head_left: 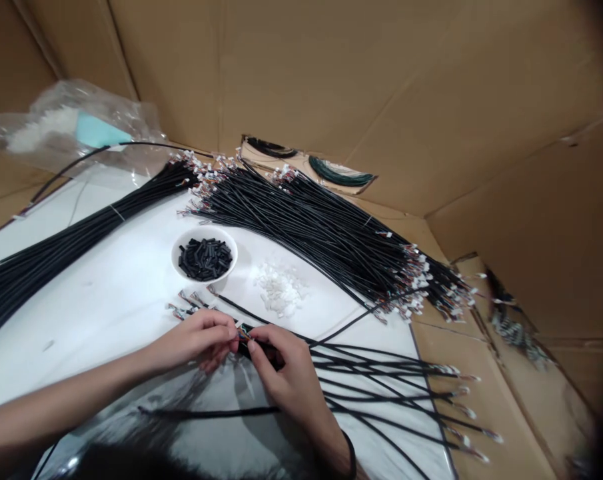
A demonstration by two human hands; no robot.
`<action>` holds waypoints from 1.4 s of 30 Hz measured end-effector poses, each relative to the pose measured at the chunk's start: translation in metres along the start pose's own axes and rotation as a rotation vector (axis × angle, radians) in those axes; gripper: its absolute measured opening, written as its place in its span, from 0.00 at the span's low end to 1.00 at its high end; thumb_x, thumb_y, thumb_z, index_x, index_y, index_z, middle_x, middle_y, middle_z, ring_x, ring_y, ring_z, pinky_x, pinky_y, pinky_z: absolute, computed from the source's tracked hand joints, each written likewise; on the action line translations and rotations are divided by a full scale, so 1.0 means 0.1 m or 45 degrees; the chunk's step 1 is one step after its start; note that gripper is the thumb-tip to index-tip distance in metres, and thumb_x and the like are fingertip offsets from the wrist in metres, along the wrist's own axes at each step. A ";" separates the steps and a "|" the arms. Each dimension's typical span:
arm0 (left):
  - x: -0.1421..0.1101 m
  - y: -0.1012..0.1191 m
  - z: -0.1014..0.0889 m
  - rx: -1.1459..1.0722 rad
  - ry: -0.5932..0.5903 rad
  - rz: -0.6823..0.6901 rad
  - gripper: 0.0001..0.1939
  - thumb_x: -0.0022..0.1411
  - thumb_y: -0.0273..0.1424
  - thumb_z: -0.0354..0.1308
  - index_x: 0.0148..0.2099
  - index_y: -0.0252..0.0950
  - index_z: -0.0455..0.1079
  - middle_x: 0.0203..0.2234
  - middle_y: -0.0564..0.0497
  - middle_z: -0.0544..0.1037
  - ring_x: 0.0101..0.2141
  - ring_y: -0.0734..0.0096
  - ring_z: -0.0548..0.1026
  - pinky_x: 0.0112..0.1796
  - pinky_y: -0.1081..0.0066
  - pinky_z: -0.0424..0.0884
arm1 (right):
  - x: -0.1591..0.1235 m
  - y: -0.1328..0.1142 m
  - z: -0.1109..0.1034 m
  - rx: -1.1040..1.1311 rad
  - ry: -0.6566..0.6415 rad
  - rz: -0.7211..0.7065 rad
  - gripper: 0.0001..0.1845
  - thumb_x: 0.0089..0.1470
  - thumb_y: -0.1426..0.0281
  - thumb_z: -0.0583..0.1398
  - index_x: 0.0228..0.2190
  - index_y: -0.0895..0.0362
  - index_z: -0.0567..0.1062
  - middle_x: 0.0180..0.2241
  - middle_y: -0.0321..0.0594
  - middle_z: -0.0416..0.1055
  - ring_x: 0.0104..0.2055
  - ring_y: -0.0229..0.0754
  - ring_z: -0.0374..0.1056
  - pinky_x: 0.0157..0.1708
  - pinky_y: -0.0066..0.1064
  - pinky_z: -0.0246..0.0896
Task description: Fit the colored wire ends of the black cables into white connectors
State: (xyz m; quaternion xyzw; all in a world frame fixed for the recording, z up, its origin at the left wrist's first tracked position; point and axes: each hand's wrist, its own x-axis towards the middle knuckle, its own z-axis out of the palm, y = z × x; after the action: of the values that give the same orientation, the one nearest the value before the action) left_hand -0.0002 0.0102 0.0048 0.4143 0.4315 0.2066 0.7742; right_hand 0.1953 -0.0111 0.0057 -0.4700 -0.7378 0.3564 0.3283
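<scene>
My left hand (201,340) and my right hand (281,370) meet at the near middle of the white table (106,293). Both pinch the end of one black cable (331,347), where short coloured wires show between the fingertips. The cable runs off to the right. Just beyond the hands stands a white bowl (204,257) filled with short black sleeves. Beside it lies a small heap of white plastic connectors (280,291). A few finished cable ends (186,305) lie next to my left hand.
A large bundle of black cables (321,233) crosses the table diagonally, another bundle (56,247) lies at the left. Several loose cables (406,387) fan out to the right. A clear plastic bag (71,130) sits at the back left. Cardboard walls (381,87) surround the table.
</scene>
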 end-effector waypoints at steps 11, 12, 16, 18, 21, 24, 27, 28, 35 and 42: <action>0.01 -0.08 -0.03 0.019 -0.067 0.105 0.24 0.59 0.50 0.60 0.31 0.32 0.66 0.16 0.58 0.66 0.13 0.83 0.58 0.16 0.79 0.51 | -0.01 0.04 0.02 0.074 0.036 0.079 0.08 0.57 0.70 0.59 0.34 0.59 0.79 0.30 0.43 0.79 0.30 0.42 0.73 0.28 0.29 0.64; 0.01 -0.09 -0.04 0.023 -0.077 0.115 0.23 0.59 0.50 0.60 0.31 0.32 0.66 0.17 0.58 0.67 0.14 0.83 0.58 0.16 0.79 0.51 | 0.00 0.03 0.02 0.104 0.042 0.089 0.08 0.57 0.70 0.60 0.34 0.59 0.79 0.30 0.43 0.79 0.30 0.41 0.73 0.29 0.28 0.64; 0.01 -0.09 -0.06 0.042 -0.106 0.146 0.22 0.61 0.47 0.60 0.30 0.32 0.66 0.17 0.57 0.66 0.15 0.83 0.58 0.16 0.78 0.50 | 0.01 -0.01 -0.01 0.221 0.038 0.092 0.08 0.57 0.70 0.60 0.33 0.59 0.80 0.30 0.42 0.79 0.30 0.40 0.72 0.29 0.26 0.64; 0.00 -0.08 -0.06 0.051 -0.115 0.151 0.21 0.61 0.46 0.60 0.30 0.32 0.66 0.17 0.58 0.64 0.15 0.83 0.57 0.16 0.79 0.51 | 0.01 -0.04 -0.02 0.239 0.020 0.068 0.09 0.58 0.70 0.59 0.31 0.59 0.79 0.28 0.41 0.78 0.30 0.39 0.71 0.29 0.27 0.63; 0.00 -0.07 -0.07 0.074 -0.141 0.139 0.21 0.62 0.46 0.60 0.30 0.32 0.66 0.16 0.59 0.63 0.16 0.83 0.57 0.17 0.79 0.51 | 0.02 -0.06 -0.04 0.240 -0.026 0.061 0.13 0.60 0.69 0.58 0.27 0.59 0.78 0.25 0.39 0.75 0.28 0.38 0.69 0.30 0.28 0.61; 0.00 -0.05 -0.08 0.104 -0.180 0.121 0.21 0.63 0.46 0.60 0.30 0.32 0.66 0.16 0.59 0.62 0.16 0.82 0.56 0.17 0.80 0.51 | 0.02 -0.08 -0.04 0.220 -0.089 0.105 0.14 0.60 0.69 0.58 0.25 0.59 0.78 0.22 0.38 0.73 0.26 0.38 0.66 0.28 0.28 0.58; 0.00 -0.04 -0.08 0.147 -0.208 0.114 0.23 0.62 0.48 0.60 0.30 0.31 0.68 0.16 0.59 0.61 0.17 0.81 0.56 0.18 0.79 0.51 | 0.01 -0.09 -0.04 0.229 -0.155 0.150 0.13 0.56 0.69 0.60 0.23 0.60 0.79 0.20 0.38 0.72 0.24 0.37 0.65 0.26 0.28 0.56; 0.00 -0.03 -0.08 0.166 -0.218 0.113 0.23 0.61 0.48 0.60 0.30 0.31 0.68 0.16 0.59 0.61 0.17 0.81 0.57 0.18 0.79 0.51 | 0.00 -0.09 -0.03 0.248 -0.178 0.171 0.12 0.55 0.69 0.60 0.24 0.60 0.80 0.21 0.38 0.73 0.23 0.36 0.65 0.25 0.27 0.56; -0.04 0.06 -0.05 0.294 -0.237 0.116 0.22 0.62 0.46 0.60 0.30 0.30 0.70 0.18 0.57 0.63 0.20 0.80 0.59 0.21 0.79 0.53 | -0.01 -0.09 -0.02 0.299 -0.266 0.223 0.07 0.50 0.72 0.64 0.25 0.59 0.82 0.21 0.37 0.74 0.24 0.36 0.65 0.26 0.26 0.57; -0.07 0.09 -0.07 0.335 -0.192 0.142 0.16 0.62 0.41 0.61 0.33 0.30 0.71 0.20 0.57 0.64 0.22 0.79 0.59 0.22 0.79 0.53 | 0.01 -0.09 -0.03 0.344 -0.187 0.278 0.08 0.52 0.73 0.62 0.23 0.59 0.80 0.23 0.38 0.74 0.27 0.37 0.68 0.29 0.27 0.60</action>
State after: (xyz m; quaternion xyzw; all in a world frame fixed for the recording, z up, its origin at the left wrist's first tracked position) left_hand -0.0097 0.0135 0.0137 0.5497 0.3720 0.1594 0.7308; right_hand 0.1936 -0.0120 0.0150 -0.4714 -0.6498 0.5193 0.2930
